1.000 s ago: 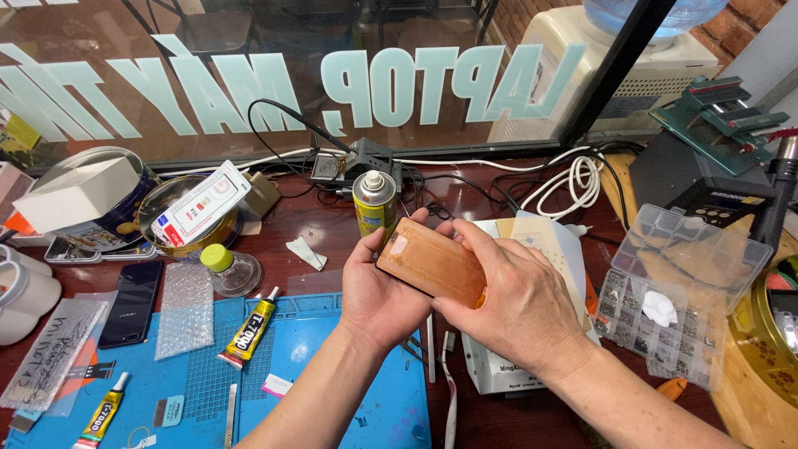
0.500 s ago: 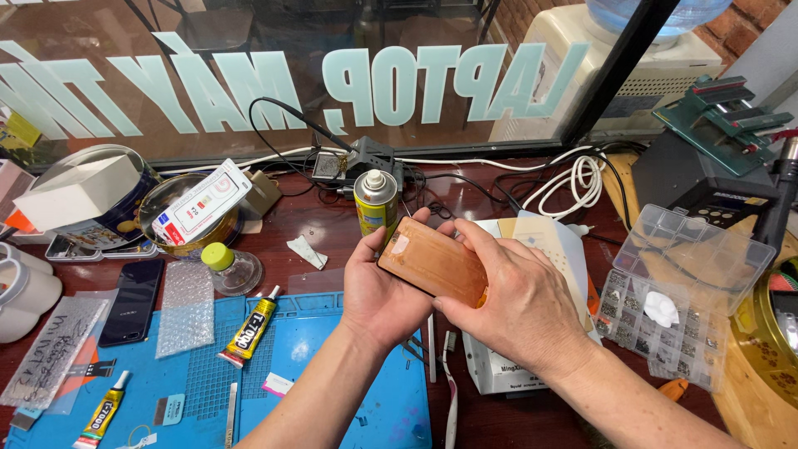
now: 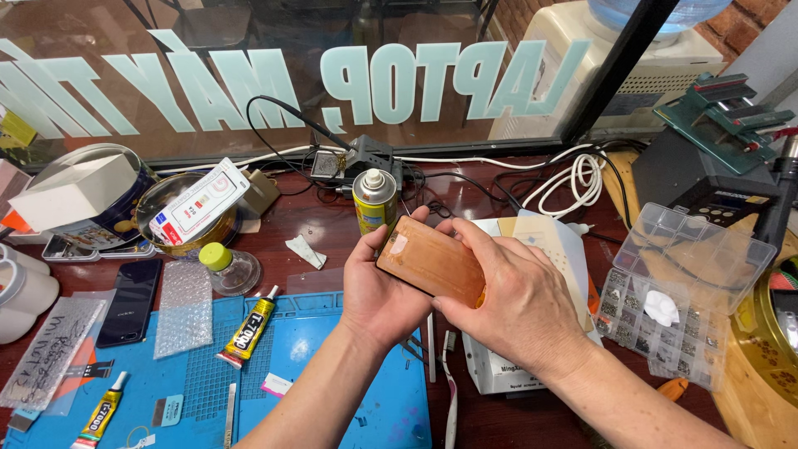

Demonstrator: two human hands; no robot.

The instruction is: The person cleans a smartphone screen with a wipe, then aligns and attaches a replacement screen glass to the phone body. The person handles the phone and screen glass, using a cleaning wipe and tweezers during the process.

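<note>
The flat, orange-brown rectangular slab with rounded corners [image 3: 431, 264] is held above the dark wooden counter [image 3: 324, 229], tilted with its left end higher. The left hand [image 3: 378, 287] cups it from beneath, fingers wrapped around the near-left corner; the right hand [image 3: 507, 303] closes over its right end, hiding that end and the underside. Its face is glossy, with a paler patch near the top-left corner; what material it is cannot be made out. Just behind it stands a yellow spray can with a white nozzle [image 3: 374, 198]. The white box [image 3: 507, 370] under the right hand is mostly covered. A blue work mat [image 3: 332, 366] lies below the left forearm.
</note>
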